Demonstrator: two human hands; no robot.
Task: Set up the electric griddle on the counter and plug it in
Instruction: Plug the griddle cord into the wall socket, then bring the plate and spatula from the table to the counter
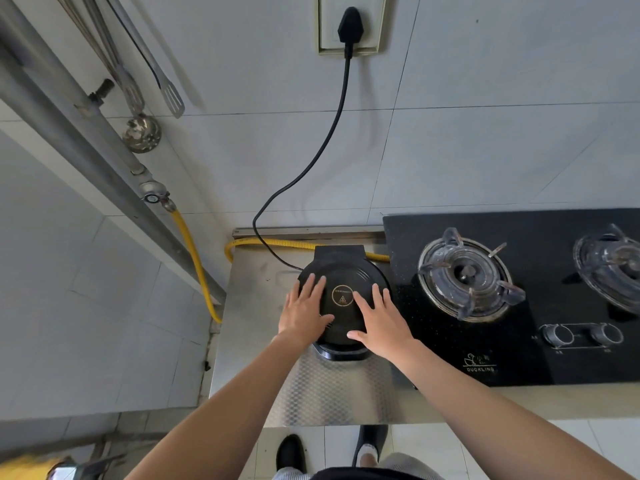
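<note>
The round black electric griddle [343, 271] sits with its lid closed on the steel counter [256, 306], left of the stove. Its black cord [329, 133] runs up the tiled wall to a plug [350, 27] seated in the wall socket [351, 15]. My left hand [304, 311] lies flat on the left side of the lid, fingers spread. My right hand [381, 322] lies flat on the right side of the lid, fingers spread too. Neither hand grips anything.
A black two-burner gas stove [485, 306] stands directly right of the griddle. A yellow gas hose [197, 258] runs behind the griddle and down the left wall. A ladle [142, 133] and spatula [173, 98] hang on the wall at upper left.
</note>
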